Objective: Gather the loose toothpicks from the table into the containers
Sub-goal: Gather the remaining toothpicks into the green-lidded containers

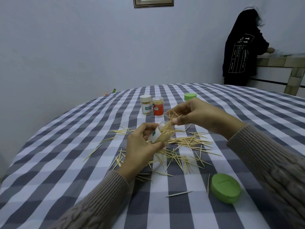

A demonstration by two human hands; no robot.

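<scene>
Over the table's (66, 162) middle, left hand (142, 146) grips a tilted, seemingly clear jar (158, 134); right hand (196, 113) pinches toothpicks (168, 126) at its mouth.

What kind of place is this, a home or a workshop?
Most likely a home dining room: a round table under a checked tablecloth, a framed picture on the plain wall, and another person standing at a tiled counter.

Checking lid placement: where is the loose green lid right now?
In the head view, the green lid lies on the checked tablecloth at near right, just beyond the scattered toothpicks.
</scene>
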